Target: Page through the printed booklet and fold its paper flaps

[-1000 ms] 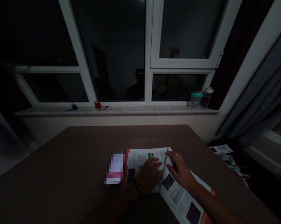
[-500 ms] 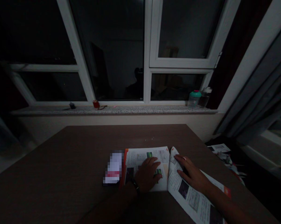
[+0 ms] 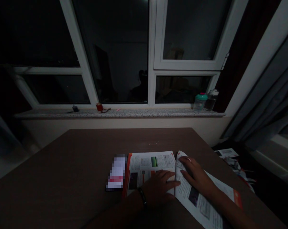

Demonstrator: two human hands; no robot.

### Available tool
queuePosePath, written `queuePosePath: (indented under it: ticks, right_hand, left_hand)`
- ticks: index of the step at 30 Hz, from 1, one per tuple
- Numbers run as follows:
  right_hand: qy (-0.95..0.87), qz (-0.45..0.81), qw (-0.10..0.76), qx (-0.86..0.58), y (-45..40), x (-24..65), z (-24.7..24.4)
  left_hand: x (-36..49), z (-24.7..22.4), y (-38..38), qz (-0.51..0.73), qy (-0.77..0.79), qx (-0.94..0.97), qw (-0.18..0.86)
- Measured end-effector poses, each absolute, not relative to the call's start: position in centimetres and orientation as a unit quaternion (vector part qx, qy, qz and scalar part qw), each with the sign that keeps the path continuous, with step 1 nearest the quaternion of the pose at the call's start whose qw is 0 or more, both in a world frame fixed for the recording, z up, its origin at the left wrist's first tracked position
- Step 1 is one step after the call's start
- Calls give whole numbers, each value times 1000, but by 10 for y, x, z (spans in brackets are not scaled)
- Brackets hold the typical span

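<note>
An open printed book (image 3: 140,161) with an orange edge lies on the table in front of me. My left hand (image 3: 159,187), a dark band on its wrist, rests on the left page, fingers apart, the tips at the inner fold. On the slanted right-hand page (image 3: 194,198) lies my right hand (image 3: 194,173), fingers spread and a ring on one of them. That page curls near its top corner, and the right forearm covers part of it. Left of the book, touching or nearly so, is a phone (image 3: 117,173) with a lit, pixelated screen.
The brown table (image 3: 86,149) reaches to the wall under a window. On the stone sill (image 3: 139,113) stand a bottle with a turquoise lid (image 3: 200,102), a clear bottle (image 3: 211,100) and a small red object (image 3: 99,107). Papers (image 3: 227,153) lie beyond the table's right edge.
My left hand has slid right and slightly down, from the middle of the left page to the fold. My right hand has barely moved. The view has shifted slightly.
</note>
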State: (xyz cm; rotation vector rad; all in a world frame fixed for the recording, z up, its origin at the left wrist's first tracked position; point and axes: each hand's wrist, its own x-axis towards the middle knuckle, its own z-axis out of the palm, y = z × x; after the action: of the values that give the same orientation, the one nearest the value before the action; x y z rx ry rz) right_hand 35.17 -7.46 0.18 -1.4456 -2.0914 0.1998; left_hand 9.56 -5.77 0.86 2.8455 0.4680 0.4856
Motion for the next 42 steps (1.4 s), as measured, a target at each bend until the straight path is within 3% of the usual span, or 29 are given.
queuePosePath:
  ticks: [8,16,28,42]
  right_hand:
    - [-727,23,370,-578,-44,320,-7]
    - [-729,35,375,-572,-49,320,-21]
    - [-733,44,335,-590,-66,342,-24]
    - [-770,40,260,-581,-79,368,-20]
  left_hand:
    - [97,2,-55,168,153,969,98]
    - [95,6,-54,165,171,963,126]
    - [89,5,-51,183,289,930,136]
    - [88,1,-48,175,289,931,137]
